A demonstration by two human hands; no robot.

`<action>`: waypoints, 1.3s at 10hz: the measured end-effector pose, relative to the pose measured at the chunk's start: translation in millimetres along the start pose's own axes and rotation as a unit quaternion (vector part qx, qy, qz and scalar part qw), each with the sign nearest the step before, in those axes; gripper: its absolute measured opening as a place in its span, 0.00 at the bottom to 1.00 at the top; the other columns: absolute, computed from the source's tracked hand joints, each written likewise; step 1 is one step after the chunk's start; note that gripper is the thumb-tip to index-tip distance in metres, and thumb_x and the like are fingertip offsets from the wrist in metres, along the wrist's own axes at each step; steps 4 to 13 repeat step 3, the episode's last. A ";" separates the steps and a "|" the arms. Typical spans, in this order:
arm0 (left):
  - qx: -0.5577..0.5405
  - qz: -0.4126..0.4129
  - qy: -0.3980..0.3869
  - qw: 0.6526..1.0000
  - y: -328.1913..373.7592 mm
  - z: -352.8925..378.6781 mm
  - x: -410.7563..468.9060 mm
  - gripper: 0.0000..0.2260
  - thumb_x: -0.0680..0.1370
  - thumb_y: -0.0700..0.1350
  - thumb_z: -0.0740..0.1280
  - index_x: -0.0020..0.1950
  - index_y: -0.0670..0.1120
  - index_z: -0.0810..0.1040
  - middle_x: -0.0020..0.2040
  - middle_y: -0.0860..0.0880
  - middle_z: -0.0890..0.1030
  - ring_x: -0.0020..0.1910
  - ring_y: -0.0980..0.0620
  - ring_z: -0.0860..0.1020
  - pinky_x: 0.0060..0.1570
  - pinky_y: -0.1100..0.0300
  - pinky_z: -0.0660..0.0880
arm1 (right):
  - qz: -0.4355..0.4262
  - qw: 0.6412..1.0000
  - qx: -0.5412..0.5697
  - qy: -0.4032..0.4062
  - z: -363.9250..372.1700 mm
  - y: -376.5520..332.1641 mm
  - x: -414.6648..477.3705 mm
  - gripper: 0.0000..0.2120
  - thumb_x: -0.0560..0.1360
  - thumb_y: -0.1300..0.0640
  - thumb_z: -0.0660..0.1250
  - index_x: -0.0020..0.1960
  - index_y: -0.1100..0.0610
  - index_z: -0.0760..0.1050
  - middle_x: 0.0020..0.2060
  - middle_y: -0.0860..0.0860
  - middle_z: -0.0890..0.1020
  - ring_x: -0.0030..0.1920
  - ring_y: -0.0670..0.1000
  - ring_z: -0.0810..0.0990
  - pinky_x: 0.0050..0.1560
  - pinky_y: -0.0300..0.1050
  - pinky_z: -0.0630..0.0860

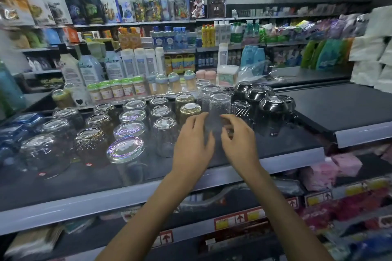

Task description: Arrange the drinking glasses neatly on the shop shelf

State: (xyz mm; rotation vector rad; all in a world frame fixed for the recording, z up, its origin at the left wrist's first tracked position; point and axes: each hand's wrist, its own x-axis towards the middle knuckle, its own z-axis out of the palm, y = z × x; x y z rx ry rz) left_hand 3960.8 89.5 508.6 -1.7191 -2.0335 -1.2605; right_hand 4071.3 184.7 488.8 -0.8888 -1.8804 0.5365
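Both hands reach over the front edge of the shelf (286, 161) toward a clear glass (219, 105) standing upside down just beyond the fingertips. The left hand (194, 144) is open, fingers spread and slightly bent, its fingertips at the near left side of that glass; whether they touch it is blurred and cannot be told. The right hand (238, 140) is half curled, thumb and forefinger drawn toward each other just right of the glass's lower part, with nothing clearly held in it. Between the two hands the dark shelf shows through the glass.

Behind this glass, farther from the hands, more clear glasses (204, 89) stand in a line running back. Left of the left hand, inverted glasses stand in rows: two amber glasses (189, 110) nearest, then a row of plain tumblers (164, 127), then iridescent ones (126, 148), then cut-pattern ones (91, 140), and big round ones (45, 148) farthest left. Right of the right hand, black bowls (273, 105) sit upside down in a cluster, with a dark patterned glass (241, 109) just beside the clear one. Beyond all these stand small jars (117, 89) and lotion bottles (135, 61)
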 end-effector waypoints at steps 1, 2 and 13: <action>-0.081 -0.078 -0.027 0.993 9.0 17.2 13.2 0.29 0.80 0.46 0.68 0.80 0.44 0.63 0.75 0.45 0.70 0.73 0.47 0.70 0.65 0.63 0.65 | 0.036 0.999 -0.019 -0.013 -2.0 15.5 9.9 0.26 0.78 0.62 0.66 0.75 0.51 0.70 0.67 0.50 0.78 0.63 0.52 0.80 0.63 0.56 0.79; -0.118 -0.148 -0.060 0.980 16.8 34.0 24.2 0.33 0.79 0.46 0.68 0.82 0.45 0.60 0.76 0.43 0.69 0.74 0.45 0.69 0.67 0.58 0.66 | 0.039 0.997 -0.001 -0.071 -2.3 17.1 15.0 0.31 0.78 0.62 0.65 0.79 0.49 0.64 0.72 0.51 0.75 0.68 0.54 0.77 0.66 0.57 0.76; -0.144 -0.181 -0.039 0.972 23.1 44.9 29.2 0.30 0.78 0.42 0.68 0.79 0.46 0.65 0.73 0.44 0.74 0.71 0.45 0.72 0.63 0.60 0.68 | 0.034 0.996 0.002 -0.085 0.0 24.6 19.8 0.33 0.78 0.62 0.63 0.81 0.48 0.61 0.74 0.51 0.73 0.70 0.54 0.75 0.68 0.56 0.75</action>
